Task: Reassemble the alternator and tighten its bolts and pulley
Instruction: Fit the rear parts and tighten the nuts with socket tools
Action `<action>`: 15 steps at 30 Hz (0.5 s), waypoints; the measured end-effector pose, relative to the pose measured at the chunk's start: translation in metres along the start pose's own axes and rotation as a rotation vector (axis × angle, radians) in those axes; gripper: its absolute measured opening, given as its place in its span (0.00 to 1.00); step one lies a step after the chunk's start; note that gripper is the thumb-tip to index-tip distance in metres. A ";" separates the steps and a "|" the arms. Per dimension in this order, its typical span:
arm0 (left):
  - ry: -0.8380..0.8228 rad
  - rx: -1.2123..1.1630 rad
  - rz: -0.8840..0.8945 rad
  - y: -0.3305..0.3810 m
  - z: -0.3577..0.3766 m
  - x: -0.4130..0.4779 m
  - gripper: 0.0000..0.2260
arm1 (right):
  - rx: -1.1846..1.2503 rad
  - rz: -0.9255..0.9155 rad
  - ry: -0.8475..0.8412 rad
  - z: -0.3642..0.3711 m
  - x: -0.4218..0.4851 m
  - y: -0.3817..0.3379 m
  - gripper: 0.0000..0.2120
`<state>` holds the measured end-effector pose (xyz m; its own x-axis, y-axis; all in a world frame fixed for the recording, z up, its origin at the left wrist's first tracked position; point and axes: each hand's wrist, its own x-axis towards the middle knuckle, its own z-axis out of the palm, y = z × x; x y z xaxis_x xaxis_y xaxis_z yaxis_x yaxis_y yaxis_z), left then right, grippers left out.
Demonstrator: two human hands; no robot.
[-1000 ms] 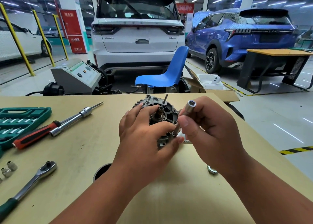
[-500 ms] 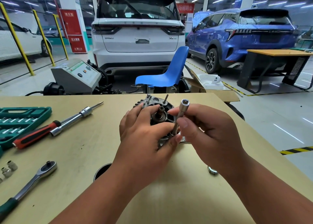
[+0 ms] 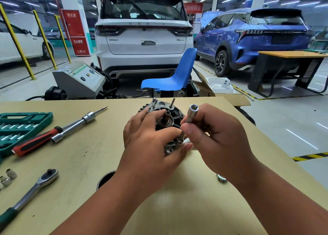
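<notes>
Two hands: left hand (image 3: 150, 146) grips ribbed alternator (image 3: 174, 118), right hand (image 3: 218, 142) pinches slim chrome socket (image 3: 190, 115).

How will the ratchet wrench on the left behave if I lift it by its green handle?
Likely stiff and head-heavy: the ratchet wrench looks steel with a bulky head. The green grip looks rubbery, probably not slippery. Its flat head should stop rolling.

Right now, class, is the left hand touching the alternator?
Touching. The head view shows the left hand gripping the alternator, with its fingers curled over the rim.
</notes>
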<state>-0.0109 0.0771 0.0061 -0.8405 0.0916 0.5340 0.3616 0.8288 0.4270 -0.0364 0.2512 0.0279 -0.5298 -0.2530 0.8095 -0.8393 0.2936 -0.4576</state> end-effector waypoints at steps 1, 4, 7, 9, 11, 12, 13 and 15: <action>-0.001 0.002 -0.002 0.000 0.000 0.000 0.22 | -0.005 -0.003 0.002 0.000 0.000 0.000 0.12; -0.006 -0.011 -0.009 0.001 -0.001 0.000 0.21 | -0.001 -0.010 0.004 0.000 0.000 -0.001 0.11; -0.004 -0.023 0.000 0.000 -0.001 0.000 0.19 | 0.045 -0.001 -0.001 0.000 0.000 -0.002 0.07; 0.002 -0.030 0.000 0.000 -0.002 0.000 0.18 | 0.058 -0.007 -0.003 -0.001 0.000 -0.003 0.03; -0.002 -0.035 -0.008 0.001 -0.003 0.000 0.19 | 0.063 -0.017 -0.005 -0.001 0.000 -0.004 0.02; -0.004 -0.035 -0.011 0.001 -0.003 0.000 0.20 | 0.069 -0.015 -0.005 -0.001 0.000 -0.005 0.02; -0.006 -0.030 -0.010 0.001 -0.003 0.000 0.20 | 0.072 -0.010 -0.003 -0.001 -0.001 -0.004 0.02; -0.009 -0.017 -0.011 0.000 -0.002 0.001 0.18 | 0.067 0.009 -0.001 -0.001 -0.002 -0.002 0.04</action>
<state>-0.0108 0.0761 0.0078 -0.8481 0.0880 0.5225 0.3591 0.8205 0.4447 -0.0336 0.2517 0.0280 -0.5376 -0.2510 0.8050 -0.8407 0.2336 -0.4886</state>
